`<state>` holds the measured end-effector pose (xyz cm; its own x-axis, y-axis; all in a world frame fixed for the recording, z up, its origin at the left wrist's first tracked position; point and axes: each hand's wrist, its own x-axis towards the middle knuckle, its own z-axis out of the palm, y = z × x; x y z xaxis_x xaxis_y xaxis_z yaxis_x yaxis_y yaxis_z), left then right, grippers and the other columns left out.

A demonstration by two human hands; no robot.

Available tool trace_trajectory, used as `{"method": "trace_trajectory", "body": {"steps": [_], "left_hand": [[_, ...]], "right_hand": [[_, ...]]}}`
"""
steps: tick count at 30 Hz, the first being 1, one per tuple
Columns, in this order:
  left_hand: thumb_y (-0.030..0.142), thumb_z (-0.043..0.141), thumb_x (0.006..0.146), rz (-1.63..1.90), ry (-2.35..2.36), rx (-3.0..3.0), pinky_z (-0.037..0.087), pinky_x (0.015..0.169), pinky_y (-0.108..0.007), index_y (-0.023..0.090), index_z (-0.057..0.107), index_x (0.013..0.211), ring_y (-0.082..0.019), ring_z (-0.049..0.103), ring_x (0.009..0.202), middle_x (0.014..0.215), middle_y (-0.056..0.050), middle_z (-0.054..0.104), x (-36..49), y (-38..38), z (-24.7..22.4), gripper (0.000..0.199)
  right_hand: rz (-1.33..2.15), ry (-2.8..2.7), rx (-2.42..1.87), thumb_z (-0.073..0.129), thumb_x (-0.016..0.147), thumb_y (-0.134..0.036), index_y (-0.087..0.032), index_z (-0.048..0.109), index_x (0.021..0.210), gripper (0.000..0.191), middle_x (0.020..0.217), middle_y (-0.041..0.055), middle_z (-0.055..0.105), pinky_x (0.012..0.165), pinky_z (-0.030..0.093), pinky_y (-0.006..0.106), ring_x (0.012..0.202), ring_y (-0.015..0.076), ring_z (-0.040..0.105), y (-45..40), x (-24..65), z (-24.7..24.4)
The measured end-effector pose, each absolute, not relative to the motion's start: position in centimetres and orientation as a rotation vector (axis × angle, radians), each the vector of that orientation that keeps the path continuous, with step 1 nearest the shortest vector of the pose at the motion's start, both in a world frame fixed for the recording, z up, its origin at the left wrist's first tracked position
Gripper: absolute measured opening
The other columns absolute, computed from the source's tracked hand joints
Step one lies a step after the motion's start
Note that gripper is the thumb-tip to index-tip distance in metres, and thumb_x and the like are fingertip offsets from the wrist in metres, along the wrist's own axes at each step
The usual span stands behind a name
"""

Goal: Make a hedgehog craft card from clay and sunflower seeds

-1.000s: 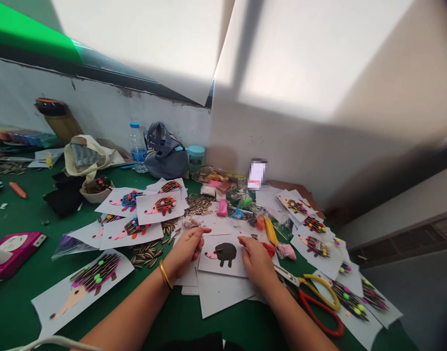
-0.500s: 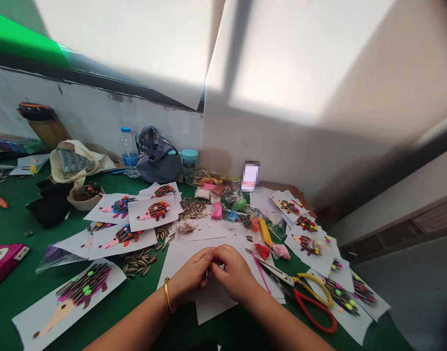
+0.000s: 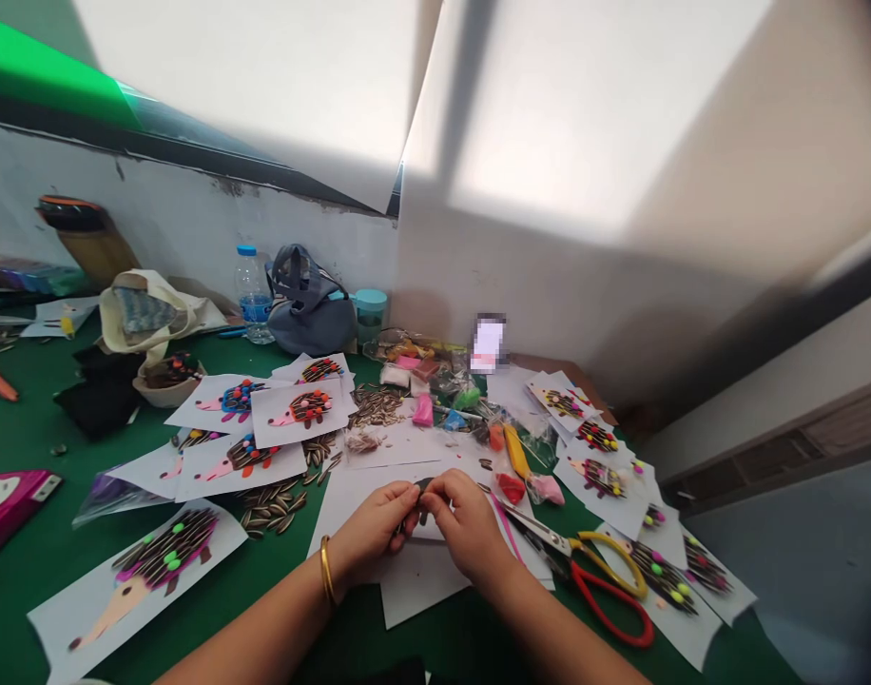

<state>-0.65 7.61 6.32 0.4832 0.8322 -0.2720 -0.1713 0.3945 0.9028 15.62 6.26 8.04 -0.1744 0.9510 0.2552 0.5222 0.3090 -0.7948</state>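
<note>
Above the white paper sheets [image 3: 414, 604], my left hand [image 3: 378, 528] and my right hand [image 3: 464, 523] meet at the fingertips. Pinched between them is a small dark piece of soft clay [image 3: 424, 484], mostly covered by the fingers. The left wrist wears a gold bangle. Just right of my right hand lie open scissors [image 3: 574, 547] with one yellow and one red handle, beside a thin pink strip [image 3: 508, 526]. Behind the hands are packets of coloured clay, among them a yellow one [image 3: 516, 451] and a red one [image 3: 510, 488].
Striped sunflower seeds [image 3: 273, 509] lie in piles left of the sheets. Hedgehog cards [image 3: 225, 466] spread on the left, more [image 3: 603, 485] on the right. At the back stand a water bottle [image 3: 254, 300], a blue-grey bag [image 3: 311, 319], a cup [image 3: 370, 314] and a phone [image 3: 487, 344].
The fingers have parted slightly, and the dark piece now shows between the fingertips; before, the hands were clasped closer together. My right hand has shifted a little to the right.
</note>
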Motion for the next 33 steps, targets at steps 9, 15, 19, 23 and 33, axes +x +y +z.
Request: {"method": "trace_trajectory", "body": {"steps": [9, 15, 19, 23, 33], "left_hand": [[0.042, 0.061, 0.078, 0.736, 0.838, 0.849, 0.014, 0.039, -0.018, 0.016, 0.053, 0.077, -0.002, 0.030, 0.037, 0.056, 0.006, 0.049, -0.6, 7.6, 6.4, 0.027], [0.040, 0.053, 0.083, 0.650, 0.775, 0.761, 0.012, 0.038, -0.017, 0.015, 0.057, 0.083, -0.002, 0.031, 0.037, 0.059, 0.003, 0.052, -0.8, 7.5, 6.9, 0.025], [0.045, 0.063, 0.081, 0.647, 0.728, 0.722, 0.010, 0.037, -0.017, 0.015, 0.055, 0.080, 0.000, 0.028, 0.036, 0.059, 0.006, 0.048, -0.8, 7.3, 6.8, 0.031], [0.042, 0.072, 0.076, 0.642, 0.675, 0.692, 0.009, 0.038, -0.017, 0.017, 0.050, 0.076, 0.000, 0.027, 0.037, 0.059, 0.007, 0.047, -0.7, 7.2, 6.5, 0.034], [0.051, 0.074, 0.070, 0.706, 0.810, 0.828, 0.011, 0.037, -0.018, 0.015, 0.056, 0.077, -0.001, 0.028, 0.036, 0.052, 0.007, 0.045, -0.8, 7.6, 6.0, 0.041]], "right_hand": [[1.180, -1.361, -1.293, 0.056, 0.087, -0.045, -0.018, 0.056, 0.079, 0.028, 0.071, 0.0011, 0.062, 0.061, 0.044, 0.027, 0.063, 0.0147, 0.055, 6.6, 15.3, 6.9], [1.124, -1.411, -1.276, 0.055, 0.088, -0.041, -0.018, 0.060, 0.079, 0.025, 0.073, 0.0015, 0.062, 0.069, 0.045, 0.028, 0.071, 0.0158, 0.057, 6.6, 15.3, 7.2], [1.050, -1.486, -1.291, 0.057, 0.087, -0.033, -0.018, 0.064, 0.079, 0.019, 0.079, 0.0025, 0.062, 0.073, 0.045, 0.028, 0.077, 0.0162, 0.058, 6.3, 15.1, 7.3], [1.052, -1.429, -1.283, 0.059, 0.085, -0.029, -0.020, 0.065, 0.090, 0.012, 0.081, 0.0011, 0.062, 0.068, 0.046, 0.026, 0.073, 0.0144, 0.058, 6.0, 14.9, 7.0], [0.929, -1.693, -1.137, 0.064, 0.086, -0.028, -0.024, 0.074, 0.093, 0.013, 0.088, 0.0033, 0.065, 0.080, 0.048, 0.029, 0.086, 0.0166, 0.061, 6.0, 16.1, 7.5]]}}
